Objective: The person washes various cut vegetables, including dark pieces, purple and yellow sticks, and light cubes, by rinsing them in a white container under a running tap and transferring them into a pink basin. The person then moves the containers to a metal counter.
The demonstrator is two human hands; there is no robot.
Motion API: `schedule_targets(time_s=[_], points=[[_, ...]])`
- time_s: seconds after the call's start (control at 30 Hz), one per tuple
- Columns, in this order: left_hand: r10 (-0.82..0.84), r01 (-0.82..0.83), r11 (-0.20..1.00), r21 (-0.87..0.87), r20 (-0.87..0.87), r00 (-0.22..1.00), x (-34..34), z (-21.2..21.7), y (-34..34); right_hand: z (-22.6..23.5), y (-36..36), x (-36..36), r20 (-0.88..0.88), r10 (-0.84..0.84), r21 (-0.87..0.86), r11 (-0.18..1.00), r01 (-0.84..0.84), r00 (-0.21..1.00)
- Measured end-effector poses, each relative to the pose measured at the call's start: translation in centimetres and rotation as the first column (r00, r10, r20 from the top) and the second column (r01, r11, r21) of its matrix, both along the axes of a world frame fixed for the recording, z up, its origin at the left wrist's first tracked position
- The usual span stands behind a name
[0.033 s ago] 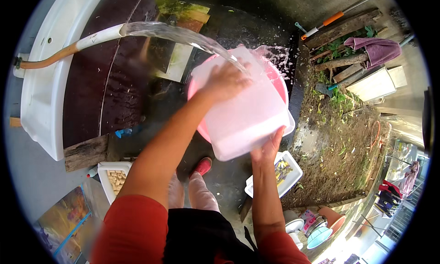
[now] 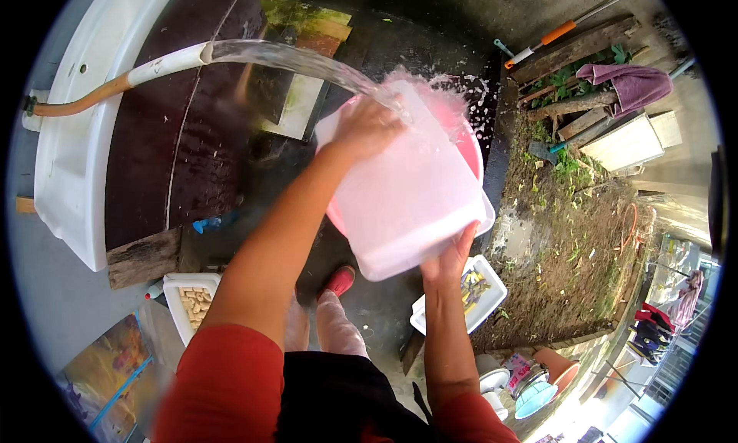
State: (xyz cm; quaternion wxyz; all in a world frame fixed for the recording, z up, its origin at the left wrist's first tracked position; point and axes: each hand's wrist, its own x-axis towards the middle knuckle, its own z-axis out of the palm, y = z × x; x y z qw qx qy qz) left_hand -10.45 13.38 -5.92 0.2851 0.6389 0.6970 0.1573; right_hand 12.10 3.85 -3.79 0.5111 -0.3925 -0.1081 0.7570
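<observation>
A pale pinkish-white rectangular plastic tub [image 2: 407, 189] is held tilted over a round pink basin [image 2: 470, 147]. My right hand [image 2: 448, 258] grips its near right edge, thumb along the side and the other fingers hidden beneath. My left hand [image 2: 369, 132] lies against the tub's broad surface, its fingers stretched out and partly covered by splashing water. From the end of a white pipe [image 2: 173, 63], a stream of water [image 2: 300, 61] arcs across and strikes the tub beside my left fingertips, spraying over the far side.
A white sink [image 2: 77, 136] stands at the left by a dark panel [image 2: 165, 128]. White containers of pale pieces [image 2: 173, 301] and yellowish-dark pieces [image 2: 492, 289] flank my legs. To the right lie a soil bed [image 2: 561, 251], boards [image 2: 626, 141] and a purple cloth [image 2: 634, 86].
My left hand has slid slightly left across the tub's surface. The tub's near edge has dipped a little towards me, and the splash at its far side is larger.
</observation>
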Motion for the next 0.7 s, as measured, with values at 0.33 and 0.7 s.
schedule_targets(time_s=[0.33,0.7], points=[[-0.317,0.291,0.915,0.278,0.055,0.947,6.1,3.0,-5.1,-1.7,3.5,1.7,-0.061,-0.067,0.107,0.992,0.073,0.996],[-0.13,0.13,0.991,-0.022,-0.035,0.991,2.7,0.8,0.0,-2.6,3.2,1.5,0.053,-0.057,0.061,0.997,0.053,0.997]])
